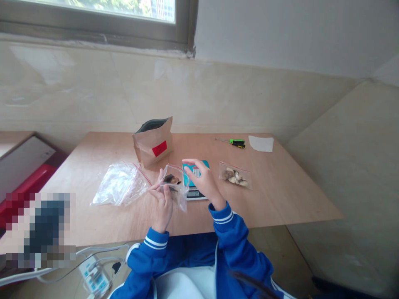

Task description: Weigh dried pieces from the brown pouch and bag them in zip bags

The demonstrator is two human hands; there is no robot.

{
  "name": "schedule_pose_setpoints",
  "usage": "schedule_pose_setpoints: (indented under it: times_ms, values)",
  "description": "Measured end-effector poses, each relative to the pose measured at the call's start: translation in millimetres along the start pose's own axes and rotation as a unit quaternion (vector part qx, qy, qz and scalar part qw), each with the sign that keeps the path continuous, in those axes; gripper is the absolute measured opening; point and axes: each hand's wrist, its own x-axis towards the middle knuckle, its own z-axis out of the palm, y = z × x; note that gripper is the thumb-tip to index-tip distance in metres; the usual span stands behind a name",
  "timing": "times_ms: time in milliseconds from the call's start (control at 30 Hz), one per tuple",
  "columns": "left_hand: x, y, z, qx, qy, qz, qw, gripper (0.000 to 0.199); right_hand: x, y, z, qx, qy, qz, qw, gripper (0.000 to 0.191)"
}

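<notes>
My left hand [163, 207] grips a small clear zip bag [181, 201] by its left side, and the bag's mouth is spread wide. Dark brown dried pieces, perhaps mushroom, [172, 179] show at that mouth. My right hand [202, 178] is above a teal kitchen scale [204, 164], thumb and fingers apart, close to the bag's right rim. Whether its thumb touches the rim I cannot tell. The scale is partly covered by this hand, and its display [195, 194] is too small to read. To the right lies another zip bag [235, 176] holding several pale brown pieces, like dried mushrooms.
An opened brown paper pouch [145, 147] with a red label stands at the back left. A pile of clear plastic bags [120, 185] lies left of my hands. Screwdrivers [237, 143] and a white paper piece [261, 144] lie at the back right. A power strip [94, 274] is below the table.
</notes>
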Motion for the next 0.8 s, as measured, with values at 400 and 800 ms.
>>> schedule_pose_setpoints:
  times_ms: [400,800]
  values:
    - [-3,13,-0.8,0.009,0.025,0.006,1.000,0.049,-63,2,32,0.136,-0.043,0.181,0.973,0.075]
    - [3,31,-20.7,-0.038,0.015,0.010,0.999,0.042,-65,-10,-4,0.152,0.030,0.109,0.982,0.037]
